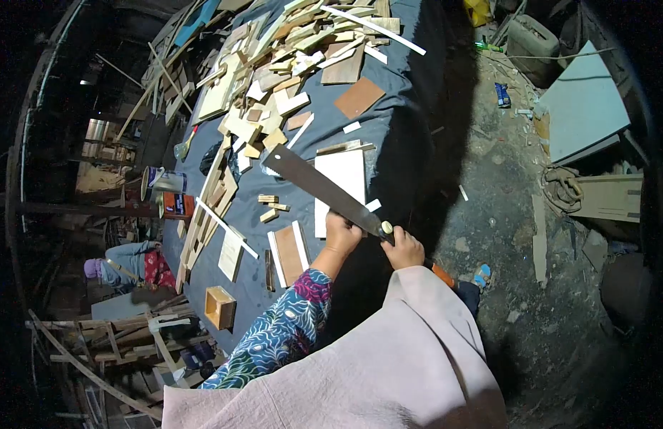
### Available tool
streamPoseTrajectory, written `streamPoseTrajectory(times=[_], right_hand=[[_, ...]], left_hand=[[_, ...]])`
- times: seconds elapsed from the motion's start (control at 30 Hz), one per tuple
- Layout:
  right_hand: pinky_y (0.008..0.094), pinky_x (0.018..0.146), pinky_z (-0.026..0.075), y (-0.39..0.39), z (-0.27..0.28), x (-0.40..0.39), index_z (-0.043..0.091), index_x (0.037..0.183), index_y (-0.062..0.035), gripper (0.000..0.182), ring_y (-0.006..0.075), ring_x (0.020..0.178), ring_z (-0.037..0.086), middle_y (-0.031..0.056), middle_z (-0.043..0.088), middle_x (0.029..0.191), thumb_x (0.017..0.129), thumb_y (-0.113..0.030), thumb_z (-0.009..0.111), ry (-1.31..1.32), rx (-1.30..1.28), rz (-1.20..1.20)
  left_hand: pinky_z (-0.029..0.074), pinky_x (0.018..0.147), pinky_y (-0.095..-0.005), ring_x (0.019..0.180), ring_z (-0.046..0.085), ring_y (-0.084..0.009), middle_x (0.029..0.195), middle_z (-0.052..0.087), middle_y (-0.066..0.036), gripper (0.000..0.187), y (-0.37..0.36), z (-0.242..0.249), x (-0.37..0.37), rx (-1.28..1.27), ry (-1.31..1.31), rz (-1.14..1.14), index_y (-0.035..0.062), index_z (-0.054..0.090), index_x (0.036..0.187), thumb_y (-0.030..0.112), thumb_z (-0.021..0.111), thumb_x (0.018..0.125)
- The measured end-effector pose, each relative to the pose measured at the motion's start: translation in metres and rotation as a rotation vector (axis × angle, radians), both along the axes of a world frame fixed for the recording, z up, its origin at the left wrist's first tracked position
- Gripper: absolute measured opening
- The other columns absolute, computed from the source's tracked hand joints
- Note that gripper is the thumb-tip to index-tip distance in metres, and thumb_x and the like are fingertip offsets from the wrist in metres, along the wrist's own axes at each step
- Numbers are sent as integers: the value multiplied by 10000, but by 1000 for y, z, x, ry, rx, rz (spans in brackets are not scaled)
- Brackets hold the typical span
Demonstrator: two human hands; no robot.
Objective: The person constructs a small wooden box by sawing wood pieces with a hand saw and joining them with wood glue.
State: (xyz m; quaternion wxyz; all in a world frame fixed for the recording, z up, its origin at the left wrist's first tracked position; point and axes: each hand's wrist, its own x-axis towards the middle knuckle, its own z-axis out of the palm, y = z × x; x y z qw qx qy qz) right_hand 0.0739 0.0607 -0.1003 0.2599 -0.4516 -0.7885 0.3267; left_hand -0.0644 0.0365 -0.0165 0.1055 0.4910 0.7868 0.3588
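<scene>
A handsaw with a long grey blade slants across the near side of the cloth-covered table, its holed tip pointing away to the upper left. My right hand is closed round its dark handle, beside a small round cream-coloured piece. Just below the blade, my left hand is closed near the edge of a white board; whatever its fingers hold is hidden. A short white piece shows on the other side of the blade. Between my left forearm and the small blocks lies a white-edged brown panel.
Wood offcuts are heaped over the far part of the grey cloth. A small wooden box, a paint bucket and an orange tin stand leftward. Another person sits beyond. Rightward, a pale panel leans above the littered floor.
</scene>
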Motion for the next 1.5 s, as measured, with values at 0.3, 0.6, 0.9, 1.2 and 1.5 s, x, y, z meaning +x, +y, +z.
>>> streamPoseTrajectory(times=[0.3,0.6,0.9,1.2,1.5], right_hand=[[404,579,448,6,18,2,506,903,-99,360,294,670,554,106,559,753,607,-242,653,15,-103,41],[445,631,417,-8,-3,-2,458,1029,-52,374,361,767,535,170,567,850,725,-245,560,-73,-74,-15],[400,598,444,-10,-2,0,508,958,-91,415,293,709,557,104,566,805,606,-253,659,25,-97,-29],[397,566,442,-14,-3,1,450,903,-91,405,290,685,549,101,537,727,618,-277,671,-20,14,-50],[401,539,443,-13,6,2,439,856,-103,378,289,644,551,94,535,693,632,-310,662,-76,-14,-48]], left_hand=[[463,629,-283,676,562,-142,736,586,-53,220,-1,-16,-7,-18,-173,-40,11,571,781,79,702,618],[406,637,-436,714,484,-380,745,536,-190,150,-5,-43,-20,75,245,-8,9,575,696,64,546,559],[442,651,-293,698,557,-192,714,576,-86,122,5,6,-3,9,-103,-83,10,565,730,68,627,642],[439,604,-357,658,549,-340,711,567,-167,102,2,-5,-5,116,122,-38,18,585,687,55,594,593],[421,676,-389,757,516,-351,766,559,-152,115,2,-7,-7,100,110,-30,39,585,700,52,571,586]])
